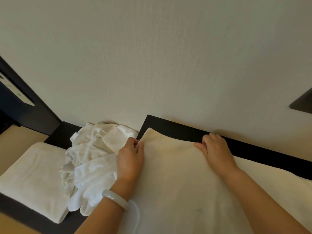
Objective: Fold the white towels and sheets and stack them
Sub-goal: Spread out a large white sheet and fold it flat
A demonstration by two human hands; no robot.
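On the head view I see the towel [177,174] spread flat on the dark worktop [168,126] against the wall. The left hand [130,159] pinches its left edge, and the right hand [216,147] has its fingers curled over the far edge. Left of it lie a crumpled pile [91,157] of white linen, then a folded towel [33,176].

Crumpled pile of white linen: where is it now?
In the head view the crumpled pile lies left of centre on the dark table, between the folded towel at far left and the flat towel that the left hand grips.
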